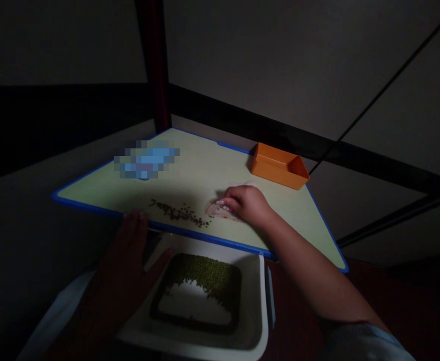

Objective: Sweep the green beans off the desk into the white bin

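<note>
My right hand [248,203] is low over the pale board with blue edging [205,170]. Its fingers are curled together in a pinch, and whatever is between them is hidden. Under and beside these fingers shows a flat, pinkish speckled patch [223,211], partly covered by the hand. To its left lies a strip of small brown grains [180,213]. My left hand [130,265], in deep shade, has its fingers stretched and its thumb apart, by the board's near edge and the left side of a white tub [264,301]. Green grains [208,273] cover part of the tub's floor.
An orange open box [278,173] stands at the board's far right corner. A blurred-out blue item [148,161] lies at the far left. Behind the board are walls and a dark red post [158,65]. The light is dim.
</note>
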The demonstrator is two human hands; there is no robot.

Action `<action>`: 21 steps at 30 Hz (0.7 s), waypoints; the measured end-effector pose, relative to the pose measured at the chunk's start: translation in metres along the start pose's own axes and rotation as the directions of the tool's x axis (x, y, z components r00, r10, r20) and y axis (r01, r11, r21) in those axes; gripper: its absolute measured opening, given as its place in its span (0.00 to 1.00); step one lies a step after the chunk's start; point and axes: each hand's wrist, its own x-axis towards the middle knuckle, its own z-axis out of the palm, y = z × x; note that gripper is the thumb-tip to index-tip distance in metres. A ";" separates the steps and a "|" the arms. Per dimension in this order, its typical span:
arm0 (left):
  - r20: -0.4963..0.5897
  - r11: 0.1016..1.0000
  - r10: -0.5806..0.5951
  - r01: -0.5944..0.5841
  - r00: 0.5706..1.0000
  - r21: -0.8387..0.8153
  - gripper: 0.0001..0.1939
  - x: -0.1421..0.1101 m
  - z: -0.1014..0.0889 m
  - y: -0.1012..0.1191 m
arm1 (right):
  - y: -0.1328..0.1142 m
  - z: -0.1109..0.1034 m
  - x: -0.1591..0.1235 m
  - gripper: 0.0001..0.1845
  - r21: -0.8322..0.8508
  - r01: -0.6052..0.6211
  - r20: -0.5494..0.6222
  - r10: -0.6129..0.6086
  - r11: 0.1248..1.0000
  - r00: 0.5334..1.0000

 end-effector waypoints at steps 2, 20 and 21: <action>0.008 1.000 0.007 -0.007 1.000 -0.005 0.44 0.000 0.000 0.000 | 0.000 -0.001 0.000 0.14 0.034 0.038 0.025 -0.038 0.999 0.999; 0.036 1.000 0.000 -0.001 0.999 0.004 0.45 0.003 -0.006 0.005 | 0.000 -0.022 -0.013 0.12 0.160 0.039 0.207 -0.072 0.986 0.976; 0.036 1.000 0.001 -0.001 0.999 0.005 0.45 0.003 -0.007 0.005 | 0.000 -0.022 -0.013 0.12 0.158 0.034 0.212 -0.068 0.987 0.975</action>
